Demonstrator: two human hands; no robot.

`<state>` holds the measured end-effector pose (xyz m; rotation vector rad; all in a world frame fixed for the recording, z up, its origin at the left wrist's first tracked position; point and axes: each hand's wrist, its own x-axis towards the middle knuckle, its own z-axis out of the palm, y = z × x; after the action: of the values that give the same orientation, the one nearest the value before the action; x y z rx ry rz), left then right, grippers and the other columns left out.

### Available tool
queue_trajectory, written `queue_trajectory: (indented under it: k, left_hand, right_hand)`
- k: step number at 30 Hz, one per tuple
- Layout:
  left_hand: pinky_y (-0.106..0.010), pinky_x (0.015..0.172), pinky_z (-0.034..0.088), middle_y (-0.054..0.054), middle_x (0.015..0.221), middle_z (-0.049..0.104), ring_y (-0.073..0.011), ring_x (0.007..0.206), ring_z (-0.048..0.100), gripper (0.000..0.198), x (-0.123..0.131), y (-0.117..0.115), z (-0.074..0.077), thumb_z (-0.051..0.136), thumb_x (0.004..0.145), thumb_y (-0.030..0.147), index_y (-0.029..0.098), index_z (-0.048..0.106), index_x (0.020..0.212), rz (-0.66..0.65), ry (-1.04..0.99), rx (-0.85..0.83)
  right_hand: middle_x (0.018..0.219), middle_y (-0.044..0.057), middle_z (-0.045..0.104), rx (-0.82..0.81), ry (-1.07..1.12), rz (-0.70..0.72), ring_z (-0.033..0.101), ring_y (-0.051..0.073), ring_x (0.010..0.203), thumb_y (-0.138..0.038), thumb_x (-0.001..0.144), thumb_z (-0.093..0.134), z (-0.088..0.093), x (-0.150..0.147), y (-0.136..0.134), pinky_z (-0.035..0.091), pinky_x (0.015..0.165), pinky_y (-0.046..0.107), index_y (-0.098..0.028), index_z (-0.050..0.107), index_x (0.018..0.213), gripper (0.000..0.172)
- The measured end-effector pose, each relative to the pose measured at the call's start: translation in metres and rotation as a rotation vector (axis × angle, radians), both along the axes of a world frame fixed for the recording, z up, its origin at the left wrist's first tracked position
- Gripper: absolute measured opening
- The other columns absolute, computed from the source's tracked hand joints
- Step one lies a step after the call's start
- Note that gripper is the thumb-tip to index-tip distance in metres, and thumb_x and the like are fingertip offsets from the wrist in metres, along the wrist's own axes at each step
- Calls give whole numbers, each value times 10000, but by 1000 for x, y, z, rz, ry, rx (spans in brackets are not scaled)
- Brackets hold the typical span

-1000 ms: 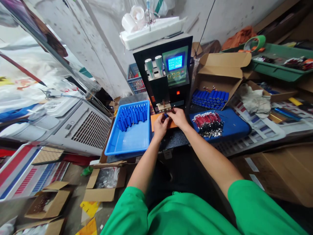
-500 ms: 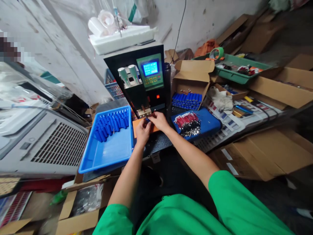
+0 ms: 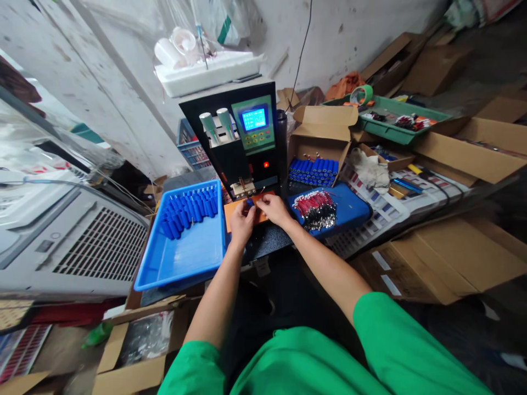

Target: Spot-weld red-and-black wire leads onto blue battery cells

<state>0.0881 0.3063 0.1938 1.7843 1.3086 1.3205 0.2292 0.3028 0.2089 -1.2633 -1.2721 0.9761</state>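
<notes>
Blue batteries fill the boxes around two busy hands.
The left hand and right hand pinch one small blue battery over the orange pad, near the black machine. The blue tray on the left holds blue batteries; the far cardboard box holds more. Red wires lie on the blue lid.

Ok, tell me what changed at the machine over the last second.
Both hands drew back a little from the machine's tip onto the orange pad: left hand, right hand, still pinching a small blue piece between them. Blue tray and wire pile stayed put.
</notes>
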Motion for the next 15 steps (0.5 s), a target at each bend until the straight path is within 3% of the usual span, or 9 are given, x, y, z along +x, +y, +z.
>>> queue_trajectory:
  k: [3, 8, 11, 15]
  left_hand:
    - [-277, 694, 496, -41, 858, 699, -148, 716, 628, 223, 1, -1, 3, 629, 870, 334, 160, 681, 999, -2, 10, 3]
    - [-325, 814, 533, -96, 1058, 706, -198, 912, 676, 354, -7, -12, 3, 658, 857, 352, 160, 639, 1154, 41, -94, 29]
    - [-333, 794, 512, -83, 953, 712, -200, 864, 660, 256, -14, -24, 1, 587, 912, 387, 168, 682, 1004, 102, 25, 72]
    - [-319, 718, 467, -50, 780, 687, -180, 727, 604, 258, -15, -34, 0, 589, 912, 405, 184, 708, 853, 12, 226, 107]
  right_hand:
    - [543, -22, 556, -91, 104, 38, 529, 114, 454, -245, 854, 627, 3, 0, -1, 417, 431, 200, -175, 557, 685, 197]
    - [497, -17, 560, -128, 219, 78, 493, 86, 391, -267, 849, 669, 6, 2, 1, 391, 385, 169, -161, 556, 649, 253]
    - [496, -7, 575, -145, 269, 101, 501, 78, 388, -280, 848, 681, 3, 4, 4, 397, 387, 156, -152, 563, 639, 272]
    - [511, 1, 589, -139, 338, 149, 536, 77, 422, -316, 834, 713, -1, 5, 6, 447, 429, 151, -146, 560, 643, 298]
